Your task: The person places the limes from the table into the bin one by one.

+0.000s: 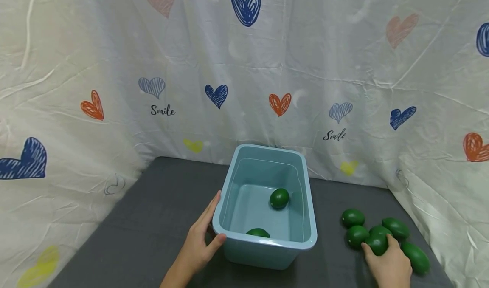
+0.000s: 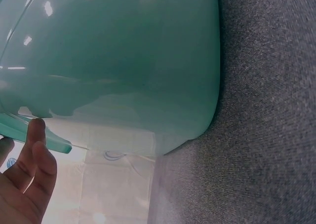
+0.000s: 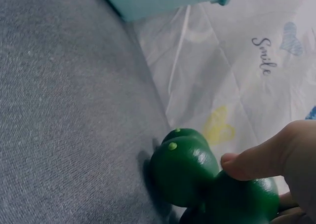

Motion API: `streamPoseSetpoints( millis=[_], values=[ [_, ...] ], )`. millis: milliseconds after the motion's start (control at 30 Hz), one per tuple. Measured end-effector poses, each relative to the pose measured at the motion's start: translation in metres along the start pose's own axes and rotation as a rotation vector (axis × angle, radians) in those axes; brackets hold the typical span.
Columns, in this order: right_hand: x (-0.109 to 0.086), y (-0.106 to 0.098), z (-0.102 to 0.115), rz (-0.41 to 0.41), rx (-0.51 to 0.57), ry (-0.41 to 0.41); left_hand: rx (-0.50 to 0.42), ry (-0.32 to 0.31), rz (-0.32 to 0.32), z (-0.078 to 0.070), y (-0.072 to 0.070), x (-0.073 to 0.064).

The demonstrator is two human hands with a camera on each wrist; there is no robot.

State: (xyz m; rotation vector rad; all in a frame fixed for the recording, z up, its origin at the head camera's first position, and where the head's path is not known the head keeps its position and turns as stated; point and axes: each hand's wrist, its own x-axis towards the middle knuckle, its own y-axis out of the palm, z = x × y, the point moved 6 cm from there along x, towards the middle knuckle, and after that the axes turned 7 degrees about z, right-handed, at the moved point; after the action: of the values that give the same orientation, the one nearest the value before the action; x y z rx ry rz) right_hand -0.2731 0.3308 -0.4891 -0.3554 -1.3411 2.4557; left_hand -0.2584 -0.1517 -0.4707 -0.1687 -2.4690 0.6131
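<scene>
My left hand (image 1: pixel 198 241) rests at the near left corner of a light blue plastic bin (image 1: pixel 263 254). Its fingers lie along the bin's outer left side, with the thumb by the front rim. Inside the bin are two green avocados: one avocado (image 1: pixel 279 198) on the floor toward the right wall, another avocado (image 1: pixel 258 232) partly hidden behind the near rim. On the right, my right hand (image 1: pixel 391 267) holds an avocado (image 1: pixel 377 244) between thumb and fingers within a cluster. In the right wrist view, the thumb presses on the held avocado (image 3: pixel 242 199).
Around the right hand lie several more avocados, among them a left one (image 1: pixel 357 236), a far one (image 1: pixel 353 218) and a right one (image 1: pixel 415 258). A dark grey cloth (image 1: pixel 153 220) covers the table. Behind hangs a white curtain (image 1: pixel 252 67) printed with hearts.
</scene>
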Motion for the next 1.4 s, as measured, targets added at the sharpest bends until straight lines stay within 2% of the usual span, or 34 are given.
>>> streamPoseSetpoints(
  millis=[233, 433, 600, 800, 1133, 1233, 1400],
  values=[
    [-0.003, -0.007, 0.012, -0.124, 0.058, -0.059, -0.003, -0.001, -0.011, 0.001, -0.001, -0.001],
    [-0.005, -0.004, 0.019, -0.153, 0.125, -0.073, -0.019, 0.003, -0.006, 0.001, -0.002, -0.004],
    [-0.006, -0.001, 0.022, -0.103, 0.220, -0.034, -0.023, 0.002, 0.004, 0.002, 0.000, -0.002],
    [-0.008, 0.007, 0.030, 0.019, 0.429, -0.003, -0.037, 0.012, 0.005, 0.001, 0.001, 0.000],
    [-0.020, 0.022, 0.068, 0.123, 0.734, -0.118, 0.018, 0.012, 0.002, 0.002, 0.001, -0.001],
    [-0.021, 0.023, 0.082, 0.137, 0.772, -0.164, 0.022, 0.018, 0.001, 0.002, 0.000, -0.001],
    [-0.020, 0.016, 0.102, 0.116, 0.827, -0.247, 0.016, 0.017, 0.002, 0.001, 0.001, -0.001]
  ],
)
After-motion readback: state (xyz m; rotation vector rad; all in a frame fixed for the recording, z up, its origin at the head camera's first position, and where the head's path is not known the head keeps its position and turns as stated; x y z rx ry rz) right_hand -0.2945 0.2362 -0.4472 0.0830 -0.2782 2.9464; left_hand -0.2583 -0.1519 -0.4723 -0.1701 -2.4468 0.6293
